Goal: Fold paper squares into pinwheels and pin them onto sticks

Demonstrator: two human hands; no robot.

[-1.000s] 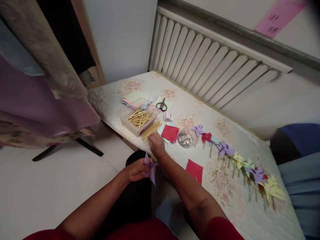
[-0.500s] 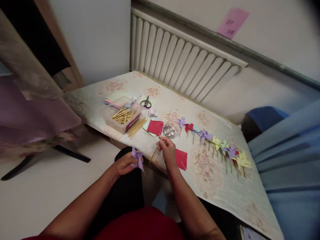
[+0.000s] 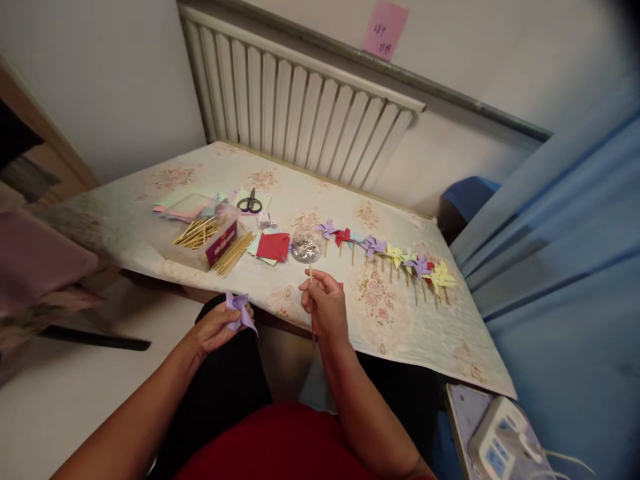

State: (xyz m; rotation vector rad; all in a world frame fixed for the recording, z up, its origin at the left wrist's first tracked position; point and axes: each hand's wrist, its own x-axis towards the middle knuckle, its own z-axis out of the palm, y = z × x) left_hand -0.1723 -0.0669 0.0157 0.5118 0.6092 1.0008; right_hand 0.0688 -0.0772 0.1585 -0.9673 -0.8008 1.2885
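My left hand (image 3: 213, 328) holds a folded purple paper pinwheel (image 3: 239, 308) in front of the table's near edge. My right hand (image 3: 324, 305) grips a thin wooden stick (image 3: 311, 271) upright, its tip poking above my fingers, just in front of a clear bowl of shiny bits (image 3: 306, 245). The two hands are apart, a short gap between them. A red paper square (image 3: 273, 246) lies left of the bowl. A row of finished pinwheels on sticks (image 3: 395, 256) runs to the right across the floral tablecloth (image 3: 400, 320).
A clear box of wooden sticks (image 3: 203, 233) with loose sticks (image 3: 233, 253) beside it stands at the left, with coloured paper and scissors (image 3: 250, 203) behind. A radiator (image 3: 295, 113) backs the table. A blue curtain (image 3: 565, 267) hangs at right; a power strip (image 3: 505, 443) lies low right.
My right hand took a stick from the loose pile and lifted it toward me, turning it upright. The view swung right; the left hand kept holding the purple pinwheel.
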